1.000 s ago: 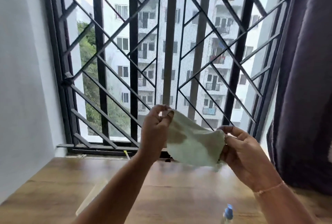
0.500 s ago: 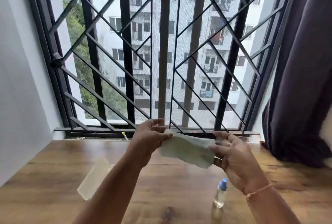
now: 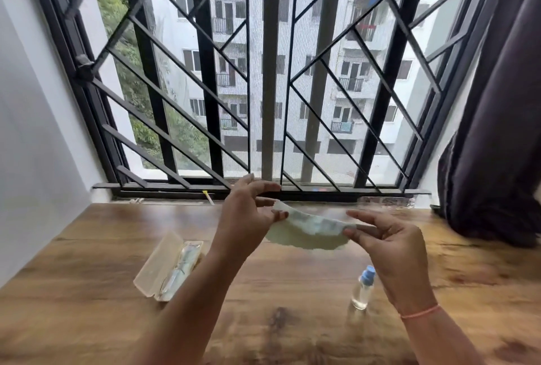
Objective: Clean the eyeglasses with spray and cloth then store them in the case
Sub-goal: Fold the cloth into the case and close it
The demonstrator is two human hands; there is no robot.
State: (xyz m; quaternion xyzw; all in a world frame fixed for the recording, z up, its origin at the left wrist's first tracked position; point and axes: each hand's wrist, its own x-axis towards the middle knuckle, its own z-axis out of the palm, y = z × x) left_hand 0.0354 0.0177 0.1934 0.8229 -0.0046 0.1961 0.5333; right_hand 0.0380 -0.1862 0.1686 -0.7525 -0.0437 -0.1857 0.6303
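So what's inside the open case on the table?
The eyeglasses lie inside the case, with their thin frame visible. The left forearm covers the case's near right edge, so that end is unseen.

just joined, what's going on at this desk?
A person holds a pale green cloth stretched between both hands above the wooden table: the left hand pinches one end, the right hand the other. A clear case lies open on the table to the left, with what look like eyeglasses inside. A small spray bottle with a blue cap stands upright near the right wrist, untouched.
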